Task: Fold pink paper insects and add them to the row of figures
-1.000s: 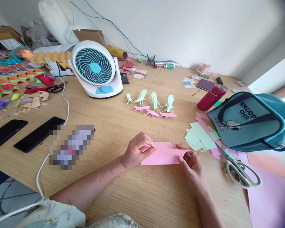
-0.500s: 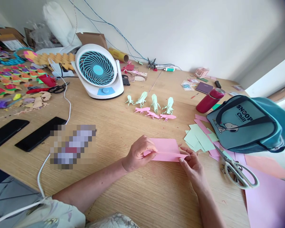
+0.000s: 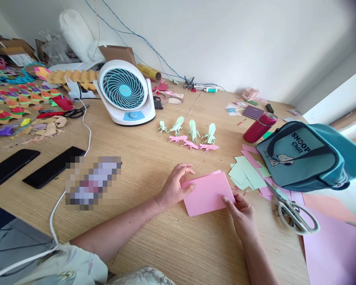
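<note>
A pink sheet of paper (image 3: 208, 194), folded over with a second edge showing along its top, is tilted above the table in front of me. My right hand (image 3: 242, 209) pinches its right end, thumb on the near face and fingers behind. At the left end, my left hand (image 3: 175, 187) has its fingers apart and lifted, while its thumb lies against the paper. Beyond the sheet stand several pale green folded paper insects (image 3: 192, 130), with pink folded paper ones (image 3: 190, 144) in front of them.
Right of my hands lie pale green paper pieces (image 3: 245, 173), scissors (image 3: 296, 215) and a large pink sheet (image 3: 332, 245). A teal bag (image 3: 302, 158) and red bottle (image 3: 260, 127) stand behind. A fan (image 3: 125, 92), black phones (image 3: 53, 167) and a white cable (image 3: 53, 215) are leftward.
The pink paper has swung so its broad face tilts toward me, its lower edge nearer. My left fingers have loosened from their pinch and spread; my right hand keeps its grip.
</note>
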Available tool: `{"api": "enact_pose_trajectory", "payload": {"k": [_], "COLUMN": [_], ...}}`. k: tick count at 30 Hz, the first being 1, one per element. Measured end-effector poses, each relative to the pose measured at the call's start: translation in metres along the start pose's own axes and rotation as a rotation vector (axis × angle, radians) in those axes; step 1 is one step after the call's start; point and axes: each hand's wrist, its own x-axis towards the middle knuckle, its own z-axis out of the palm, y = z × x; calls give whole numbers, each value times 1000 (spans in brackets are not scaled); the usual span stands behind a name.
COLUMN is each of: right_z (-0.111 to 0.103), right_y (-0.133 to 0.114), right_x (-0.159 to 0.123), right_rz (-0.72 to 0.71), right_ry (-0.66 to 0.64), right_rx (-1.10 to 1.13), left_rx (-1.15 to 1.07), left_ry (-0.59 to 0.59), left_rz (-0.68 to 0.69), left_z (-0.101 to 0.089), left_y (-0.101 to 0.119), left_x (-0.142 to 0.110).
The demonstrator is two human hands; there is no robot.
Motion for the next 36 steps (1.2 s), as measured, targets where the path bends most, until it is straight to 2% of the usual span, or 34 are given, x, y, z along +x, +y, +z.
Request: {"api": "enact_pose_trajectory", "payload": {"k": [5,9,17,23,31,36], "right_z": [3,6,6,6,7,8], "right_y": [-1,-3,-5,0,-2,-2], "right_x": [1,1,-1,-1,-3,-5], "right_rz": [-46,-59,150,173,197,201], "right_ry": [74,102,81,97,67,36], "right_rx": [-10,-8,140,134,149,138], "left_rx": [-199,-260,-345,-319,-268,-257], "left_ry": [-245,-337,-391,-447,-384,-409], "left_rz": [-267,-308,-287,-299,-303,-316], "left_z": [3,7,16,17,19,17], "left_y": [-5,-4,-2,-4,-3,0], "left_x": [-1,-4,-8,-11,-12,-12]}}
